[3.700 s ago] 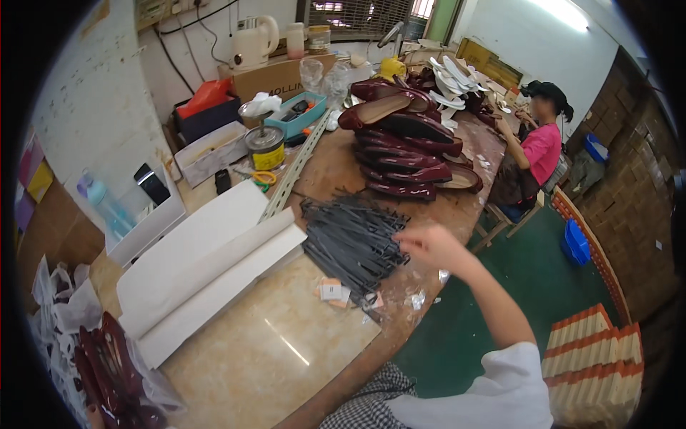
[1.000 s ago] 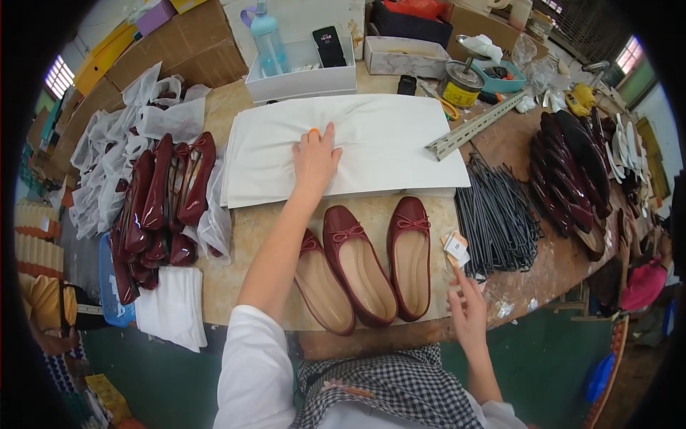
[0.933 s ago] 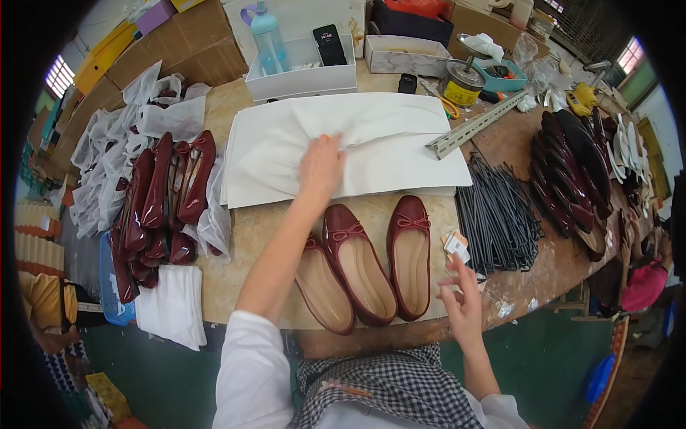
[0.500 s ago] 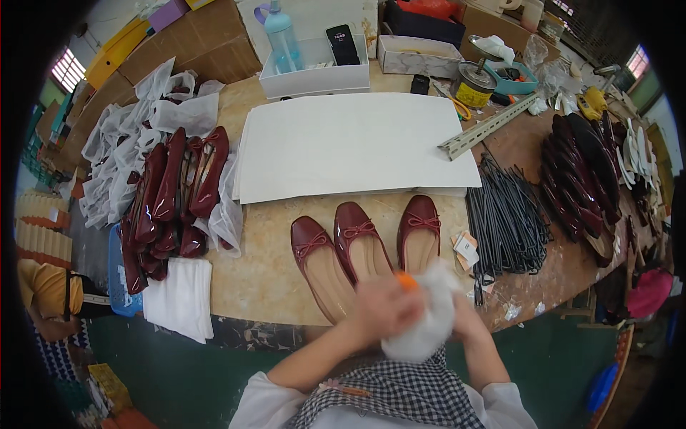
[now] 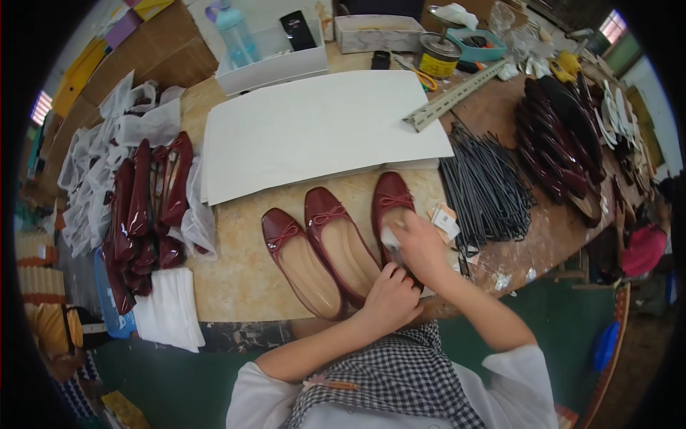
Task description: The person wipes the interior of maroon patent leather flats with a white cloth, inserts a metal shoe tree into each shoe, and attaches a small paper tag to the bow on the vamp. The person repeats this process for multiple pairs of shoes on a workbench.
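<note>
Three dark red ballet flats with bows lie side by side at the table's front edge: a left one (image 5: 304, 264), a middle one (image 5: 343, 236) and a right one (image 5: 393, 194). My left hand (image 5: 389, 304) curls closed at the heel of the right flat, a speck of orange showing at its fingers. Over that flat's opening, my right hand (image 5: 425, 252) pinches a crumpled white wad (image 5: 390, 237), partly hidden by the fingers. The right flat's heel is mostly covered by my hands.
White sheets (image 5: 321, 132) lie behind the flats, a slotted metal bar (image 5: 454, 96) across their corner. Black rods (image 5: 486, 189) and stacked red shoe parts (image 5: 557, 143) are to the right. Wrapped flats (image 5: 143, 193) and folded white cloth (image 5: 168, 307) are at left.
My hands have moved forward from in front of my apron to the right flat. The white material, large and blurred before, now shows only as a small wad in my right hand. My view has shifted.
</note>
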A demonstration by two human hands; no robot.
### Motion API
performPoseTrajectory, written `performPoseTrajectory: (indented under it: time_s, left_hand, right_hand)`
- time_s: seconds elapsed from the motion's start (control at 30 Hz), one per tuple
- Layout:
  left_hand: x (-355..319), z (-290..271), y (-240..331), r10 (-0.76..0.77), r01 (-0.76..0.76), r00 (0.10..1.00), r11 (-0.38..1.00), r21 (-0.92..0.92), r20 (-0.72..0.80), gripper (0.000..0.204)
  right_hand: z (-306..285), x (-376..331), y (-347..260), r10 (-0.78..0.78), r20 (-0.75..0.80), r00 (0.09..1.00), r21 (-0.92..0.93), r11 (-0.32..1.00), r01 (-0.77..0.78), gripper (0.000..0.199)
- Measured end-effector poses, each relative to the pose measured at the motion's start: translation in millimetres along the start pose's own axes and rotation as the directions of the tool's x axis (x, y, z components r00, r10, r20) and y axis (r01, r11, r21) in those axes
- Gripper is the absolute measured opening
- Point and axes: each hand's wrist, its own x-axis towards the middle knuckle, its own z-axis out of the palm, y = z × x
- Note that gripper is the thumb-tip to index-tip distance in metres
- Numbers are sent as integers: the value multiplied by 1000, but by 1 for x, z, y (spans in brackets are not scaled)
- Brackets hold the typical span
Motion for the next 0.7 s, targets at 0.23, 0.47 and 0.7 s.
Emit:
performPoseTrajectory:
  time_s: [0.23, 0.47, 0.7]
  left_hand:
    - [-1, 13, 0, -65, 70, 996, 995, 74, -60, 17]
    - [11, -16, -21, 104, -112, 989, 992, 66, 105, 27]
    - [64, -104, -245, -394, 628, 755, 665, 405, -525, 50]
  right_hand:
    - [-22, 27, 22, 63, 138, 988, 527, 840, -127, 55]
    - [21, 41, 45, 281, 0, 960, 289, 919, -269, 65]
    - [-44, -16, 18, 315, 27, 949, 499, 818, -286, 55]
